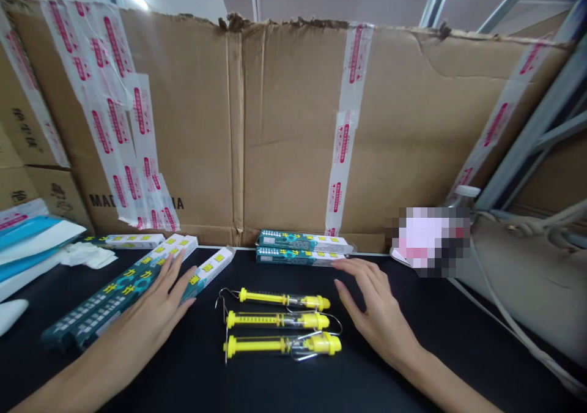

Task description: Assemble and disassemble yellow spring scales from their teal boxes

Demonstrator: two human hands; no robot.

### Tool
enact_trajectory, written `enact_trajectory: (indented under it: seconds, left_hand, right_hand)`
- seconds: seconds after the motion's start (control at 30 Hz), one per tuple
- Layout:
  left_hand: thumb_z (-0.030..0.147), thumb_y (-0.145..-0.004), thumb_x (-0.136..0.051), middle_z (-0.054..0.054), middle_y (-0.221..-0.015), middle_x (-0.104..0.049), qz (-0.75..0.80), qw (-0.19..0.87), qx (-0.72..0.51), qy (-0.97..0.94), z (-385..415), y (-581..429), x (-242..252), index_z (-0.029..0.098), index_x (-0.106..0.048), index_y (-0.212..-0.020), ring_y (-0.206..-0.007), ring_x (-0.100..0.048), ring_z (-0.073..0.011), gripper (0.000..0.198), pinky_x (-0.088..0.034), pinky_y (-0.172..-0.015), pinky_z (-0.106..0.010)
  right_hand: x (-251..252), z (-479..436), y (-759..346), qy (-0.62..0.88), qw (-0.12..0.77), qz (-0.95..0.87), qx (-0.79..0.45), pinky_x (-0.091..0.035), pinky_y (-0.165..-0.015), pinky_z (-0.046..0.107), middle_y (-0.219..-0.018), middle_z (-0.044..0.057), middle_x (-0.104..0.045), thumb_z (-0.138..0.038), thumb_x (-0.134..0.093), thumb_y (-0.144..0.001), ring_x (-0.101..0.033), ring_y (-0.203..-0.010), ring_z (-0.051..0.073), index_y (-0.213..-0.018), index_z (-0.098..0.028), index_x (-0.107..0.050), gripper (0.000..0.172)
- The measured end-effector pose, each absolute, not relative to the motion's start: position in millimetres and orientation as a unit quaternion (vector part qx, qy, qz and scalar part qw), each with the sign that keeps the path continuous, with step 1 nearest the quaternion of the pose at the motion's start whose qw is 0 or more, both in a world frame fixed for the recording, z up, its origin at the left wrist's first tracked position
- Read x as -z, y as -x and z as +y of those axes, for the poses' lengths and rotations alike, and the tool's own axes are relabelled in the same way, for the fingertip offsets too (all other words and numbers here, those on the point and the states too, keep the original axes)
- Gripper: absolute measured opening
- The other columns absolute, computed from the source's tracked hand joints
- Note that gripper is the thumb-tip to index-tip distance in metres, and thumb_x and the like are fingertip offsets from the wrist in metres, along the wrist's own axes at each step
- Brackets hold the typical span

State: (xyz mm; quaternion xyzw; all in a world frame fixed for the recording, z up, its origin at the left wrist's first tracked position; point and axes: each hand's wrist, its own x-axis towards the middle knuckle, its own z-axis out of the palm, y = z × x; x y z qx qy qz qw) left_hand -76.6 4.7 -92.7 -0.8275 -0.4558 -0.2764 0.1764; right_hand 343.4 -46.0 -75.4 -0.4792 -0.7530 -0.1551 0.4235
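Three yellow-and-clear spring scales lie side by side on the black tabletop: a far one (261, 297), a middle one (257, 320) and a near one (257, 345). Their wire hooks stick out at the ends. My left hand (153, 306) lies over long green-and-white boxes (121, 284) on the left, fingers stretched out; its thumb side is by another such box (213, 270). To the right of the scales, my right hand (376, 309) is spread, fingertips near the right end of two stacked boxes (293, 256). Neither hand holds anything.
A cardboard wall (293, 125) with printed tape closes off the back. Blue-and-white packs (36, 248), a crumpled white tissue (92, 254) and another long box (135, 241) are at left. At right are a blurred-out item (426, 238), a capped bottle (465, 194) and cords (499, 321).
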Motion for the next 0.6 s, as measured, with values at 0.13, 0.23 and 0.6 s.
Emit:
enact_trajectory:
  seconds: [0.13,0.23,0.6]
  left_hand:
    - [0.037,-0.111,-0.027,-0.007,-0.152,-0.056,-0.419,0.222,0.236,0.848,-18,57,66,0.032,-0.007,-0.164,-0.125,-0.067,-0.0268,0.057,-0.062,-0.095,-0.043]
    - [0.040,-0.112,-0.019,-0.006,-0.136,-0.070,-0.392,0.279,0.248,0.841,-32,42,41,0.031,-0.003,-0.164,-0.109,-0.075,-0.0275,0.056,-0.065,-0.084,-0.044]
    - [0.025,-0.113,-0.033,0.003,-0.130,-0.073,-0.315,0.281,0.263,0.868,-61,24,62,0.037,-0.025,-0.161,-0.103,-0.073,-0.0177,0.050,-0.047,-0.096,-0.033]
  right_hand:
    - [70,-60,-331,0.470,0.439,-0.755,0.124,-0.058,-0.095,0.047,-0.117,0.011,-0.071,-0.021,-0.051,-0.103,-0.067,-0.111,0.028,-0.127,-0.025,-0.056,0.025]
    - [64,-76,-317,0.461,0.447,-0.762,0.083,-0.064,-0.086,0.036,-0.115,0.009,-0.072,-0.022,-0.050,-0.104,-0.072,-0.102,0.023,-0.132,-0.026,-0.056,0.029]
    - [61,-108,-292,0.399,0.457,-0.791,0.072,-0.063,-0.095,0.032,-0.130,0.014,-0.070,-0.015,-0.053,-0.099,-0.072,-0.117,0.026,-0.143,-0.024,-0.051,0.045]
